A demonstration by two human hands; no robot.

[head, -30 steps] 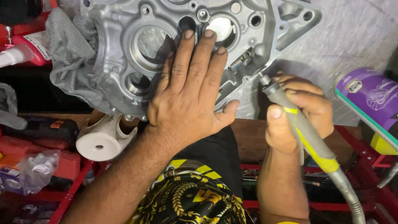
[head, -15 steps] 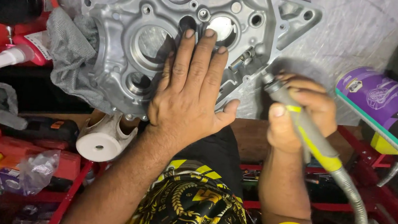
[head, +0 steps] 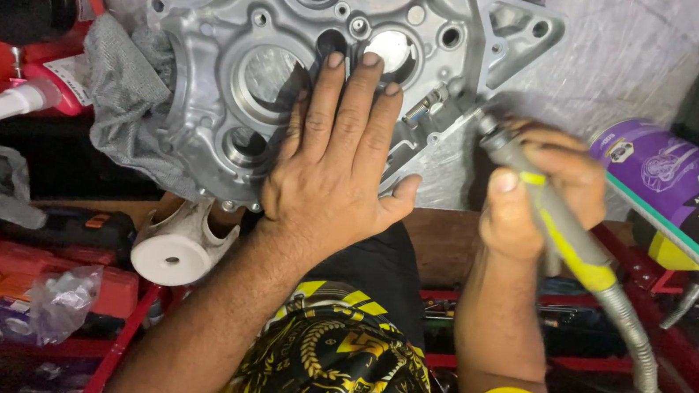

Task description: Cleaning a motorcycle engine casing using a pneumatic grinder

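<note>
right hand (head: 536,197) keeps the rotary tool (head: 559,227) at the unmoved engine casing (head: 293,74).

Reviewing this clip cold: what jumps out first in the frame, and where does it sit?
The big grey cast-metal engine casing fills the top centre, with the left hand pressed flat across its face. At its right edge the right hand grips a slim yellow-and-grey rotary tool, tip at the casing's rim. A purple spray can lies at far right, and a grey rag drapes the casing's left side.

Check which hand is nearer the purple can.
Right. The right hand, holding the grinder, sits just left of the can; the left hand lies flat on the casing, farther away.
</note>
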